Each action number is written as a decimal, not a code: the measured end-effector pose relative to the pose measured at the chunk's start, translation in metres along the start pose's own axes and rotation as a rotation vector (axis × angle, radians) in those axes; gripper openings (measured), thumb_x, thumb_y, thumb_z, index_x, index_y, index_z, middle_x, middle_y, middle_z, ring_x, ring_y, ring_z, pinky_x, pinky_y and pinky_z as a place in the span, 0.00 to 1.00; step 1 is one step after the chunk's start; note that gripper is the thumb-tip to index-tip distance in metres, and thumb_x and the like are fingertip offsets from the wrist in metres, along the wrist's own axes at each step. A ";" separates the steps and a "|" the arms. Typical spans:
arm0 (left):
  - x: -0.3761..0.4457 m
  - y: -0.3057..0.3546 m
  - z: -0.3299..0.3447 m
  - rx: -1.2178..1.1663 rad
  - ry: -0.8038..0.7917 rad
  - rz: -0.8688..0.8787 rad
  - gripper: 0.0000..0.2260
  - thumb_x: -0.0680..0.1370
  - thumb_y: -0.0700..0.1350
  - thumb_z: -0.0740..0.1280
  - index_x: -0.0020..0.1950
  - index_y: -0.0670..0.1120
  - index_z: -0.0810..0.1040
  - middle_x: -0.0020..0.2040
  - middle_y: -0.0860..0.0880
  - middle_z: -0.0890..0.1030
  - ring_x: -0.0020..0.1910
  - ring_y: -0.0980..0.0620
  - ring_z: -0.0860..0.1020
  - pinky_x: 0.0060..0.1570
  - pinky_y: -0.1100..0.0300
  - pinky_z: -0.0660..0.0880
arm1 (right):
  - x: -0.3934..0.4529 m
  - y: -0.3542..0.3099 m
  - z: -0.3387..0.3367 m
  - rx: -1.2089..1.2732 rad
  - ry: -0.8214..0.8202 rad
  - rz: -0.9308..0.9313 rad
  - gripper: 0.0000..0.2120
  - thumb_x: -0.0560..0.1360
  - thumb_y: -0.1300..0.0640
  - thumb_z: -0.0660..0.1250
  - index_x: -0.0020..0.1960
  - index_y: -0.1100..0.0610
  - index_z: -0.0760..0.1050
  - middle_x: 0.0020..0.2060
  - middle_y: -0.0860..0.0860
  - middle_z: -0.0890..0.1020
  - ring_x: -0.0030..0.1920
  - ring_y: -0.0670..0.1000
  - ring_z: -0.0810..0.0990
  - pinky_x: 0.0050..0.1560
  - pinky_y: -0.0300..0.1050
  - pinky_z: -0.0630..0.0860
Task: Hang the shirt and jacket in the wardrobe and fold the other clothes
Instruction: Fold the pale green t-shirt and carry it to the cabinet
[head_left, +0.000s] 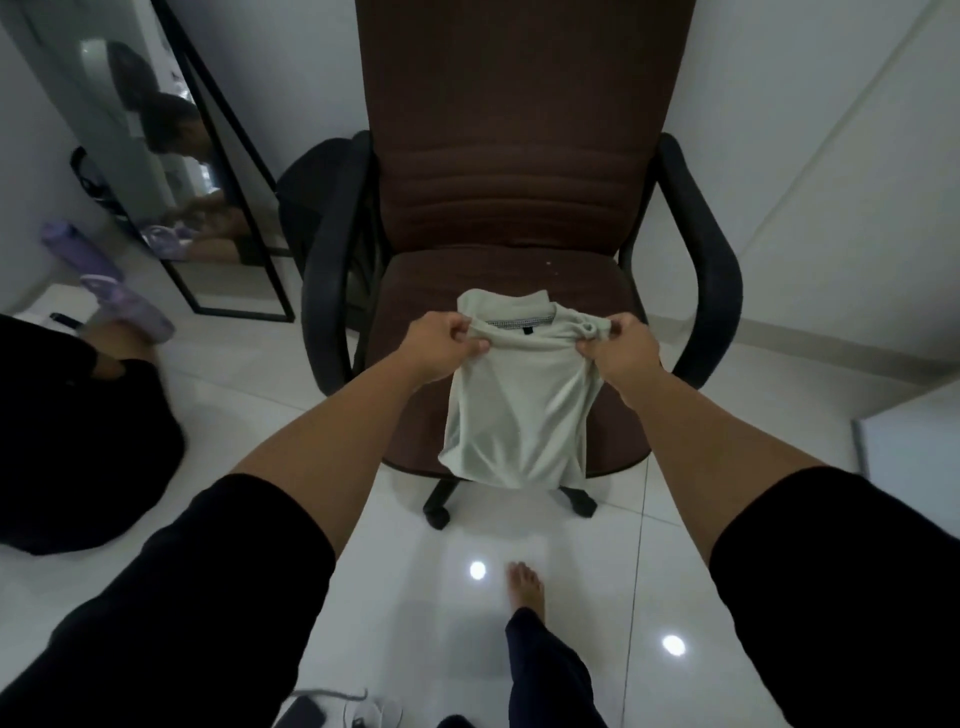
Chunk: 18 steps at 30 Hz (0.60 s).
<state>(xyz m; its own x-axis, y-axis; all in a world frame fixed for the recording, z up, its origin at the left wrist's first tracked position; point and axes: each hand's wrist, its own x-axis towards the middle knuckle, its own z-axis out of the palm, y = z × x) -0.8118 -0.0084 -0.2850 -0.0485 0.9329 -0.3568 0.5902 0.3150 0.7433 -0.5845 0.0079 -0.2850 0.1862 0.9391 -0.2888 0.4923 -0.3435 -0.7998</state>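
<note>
A pale grey-green top (519, 415) hangs in front of the brown office chair (514, 156), held up by its shoulders. My left hand (447, 348) pinches the left shoulder near the collar. My right hand (621, 348) pinches the right shoulder. The collar end lies over the chair seat, and the hem droops past the seat's front edge. The sides look folded inward, making the top narrow.
A black-framed mirror (208, 197) leans on the wall at the left. Another person in black (78, 436) sits on the white tiled floor at the left, beside purple slippers (124, 301). My bare foot (527, 587) stands below the chair. A dark bag (322, 202) rests behind the chair's left armrest.
</note>
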 end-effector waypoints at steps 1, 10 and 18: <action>0.019 0.003 0.001 0.017 0.035 0.004 0.21 0.74 0.51 0.71 0.64 0.45 0.77 0.55 0.48 0.81 0.55 0.50 0.78 0.61 0.53 0.75 | 0.019 -0.001 0.005 -0.010 0.010 -0.007 0.21 0.71 0.58 0.73 0.61 0.62 0.73 0.56 0.57 0.80 0.56 0.56 0.78 0.58 0.49 0.75; 0.171 -0.016 0.029 0.023 0.144 -0.055 0.11 0.76 0.48 0.68 0.56 0.45 0.80 0.47 0.50 0.79 0.49 0.53 0.76 0.55 0.60 0.73 | 0.168 0.014 0.061 -0.057 -0.012 0.028 0.20 0.73 0.57 0.72 0.62 0.59 0.72 0.58 0.55 0.79 0.54 0.52 0.78 0.51 0.40 0.72; 0.235 -0.057 0.068 0.193 0.139 -0.173 0.18 0.77 0.50 0.67 0.66 0.48 0.75 0.63 0.46 0.76 0.63 0.48 0.74 0.66 0.59 0.67 | 0.230 0.060 0.103 -0.249 -0.091 0.048 0.26 0.72 0.50 0.71 0.67 0.55 0.67 0.64 0.55 0.73 0.65 0.57 0.71 0.63 0.47 0.69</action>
<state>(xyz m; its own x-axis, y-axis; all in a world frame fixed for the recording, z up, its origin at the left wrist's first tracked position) -0.8025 0.1813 -0.4499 -0.2643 0.8873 -0.3779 0.7050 0.4451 0.5522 -0.6002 0.2044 -0.4535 0.1423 0.9146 -0.3785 0.6808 -0.3680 -0.6333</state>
